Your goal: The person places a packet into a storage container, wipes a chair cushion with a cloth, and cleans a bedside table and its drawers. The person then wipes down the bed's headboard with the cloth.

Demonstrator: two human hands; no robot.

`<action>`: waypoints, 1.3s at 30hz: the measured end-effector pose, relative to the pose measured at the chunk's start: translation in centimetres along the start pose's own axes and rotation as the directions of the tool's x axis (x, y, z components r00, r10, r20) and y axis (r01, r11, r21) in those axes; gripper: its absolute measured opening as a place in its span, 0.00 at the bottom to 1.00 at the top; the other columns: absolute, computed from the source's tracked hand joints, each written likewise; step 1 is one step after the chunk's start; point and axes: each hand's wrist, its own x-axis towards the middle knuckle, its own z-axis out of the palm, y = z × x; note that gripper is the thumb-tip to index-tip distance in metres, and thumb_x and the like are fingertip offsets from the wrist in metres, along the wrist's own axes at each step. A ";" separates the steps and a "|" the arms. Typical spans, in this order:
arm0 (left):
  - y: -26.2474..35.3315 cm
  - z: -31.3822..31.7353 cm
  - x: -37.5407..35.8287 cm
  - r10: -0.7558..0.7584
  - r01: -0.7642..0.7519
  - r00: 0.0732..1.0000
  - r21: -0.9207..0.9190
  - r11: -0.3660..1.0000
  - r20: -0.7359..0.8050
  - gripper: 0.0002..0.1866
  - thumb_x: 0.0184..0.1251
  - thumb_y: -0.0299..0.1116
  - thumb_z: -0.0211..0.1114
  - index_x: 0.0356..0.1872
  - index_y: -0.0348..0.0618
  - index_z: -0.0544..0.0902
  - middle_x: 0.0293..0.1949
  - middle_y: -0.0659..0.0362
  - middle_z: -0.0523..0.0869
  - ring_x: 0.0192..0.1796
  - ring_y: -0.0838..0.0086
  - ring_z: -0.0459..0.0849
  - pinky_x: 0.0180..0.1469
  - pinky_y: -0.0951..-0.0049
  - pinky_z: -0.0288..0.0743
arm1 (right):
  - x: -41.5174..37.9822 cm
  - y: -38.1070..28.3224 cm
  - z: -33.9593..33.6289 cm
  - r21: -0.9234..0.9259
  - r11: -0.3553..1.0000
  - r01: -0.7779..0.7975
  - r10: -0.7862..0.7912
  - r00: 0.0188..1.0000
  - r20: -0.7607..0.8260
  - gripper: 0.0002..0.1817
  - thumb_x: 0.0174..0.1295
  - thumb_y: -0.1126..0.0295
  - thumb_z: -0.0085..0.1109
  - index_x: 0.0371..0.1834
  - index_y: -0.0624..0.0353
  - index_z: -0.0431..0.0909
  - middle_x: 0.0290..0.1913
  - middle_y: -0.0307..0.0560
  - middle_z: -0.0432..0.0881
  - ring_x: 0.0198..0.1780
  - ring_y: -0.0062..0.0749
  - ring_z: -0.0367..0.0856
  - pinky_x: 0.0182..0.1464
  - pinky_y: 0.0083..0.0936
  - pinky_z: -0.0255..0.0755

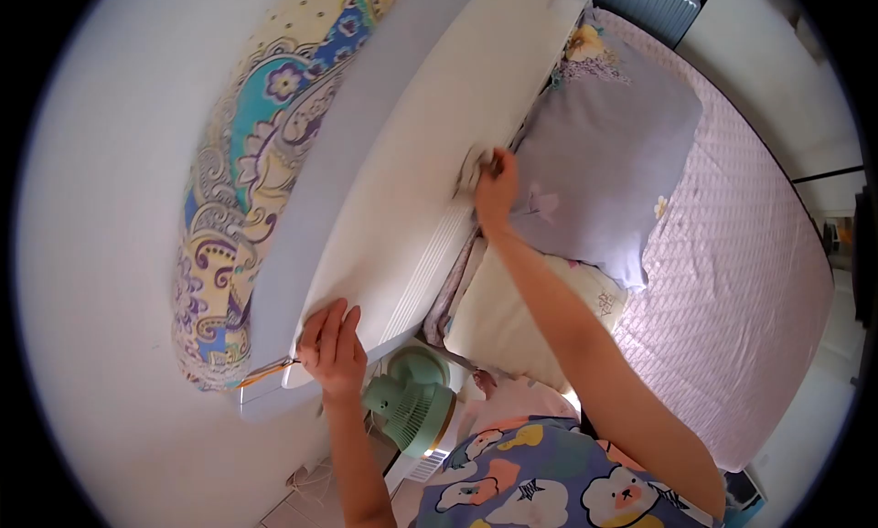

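Observation:
My right hand is closed on a crumpled whitish cloth, pressed to the front of the cream headboard. The cloth is slightly blurred and its far side is hidden. At the headboard's near end, my left hand rests on the corner with fingers bent and a little apart. Nothing shows inside that hand. Below my right hand, a grey-purple pillow leans beside the headboard. Under my right forearm lies a cream pillow.
A pink quilted mattress cover spreads to the right. Behind the headboard sits a paisley-patterned padded roll near the white wall. A green fan stands close below my left hand. A blue-grey suitcase is at the far end.

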 end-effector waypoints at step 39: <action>20.9 -3.6 -15.9 0.207 0.553 0.788 -0.814 0.176 0.580 0.23 0.61 0.27 0.64 0.59 0.38 0.76 0.59 0.48 0.77 0.59 0.54 0.78 0.60 0.64 0.71 | -28.2 -6.7 -36.0 0.287 0.563 -0.775 0.667 0.631 0.396 0.16 0.67 0.73 0.55 0.57 0.59 0.72 0.45 0.38 0.79 0.43 0.17 0.76 0.39 0.14 0.72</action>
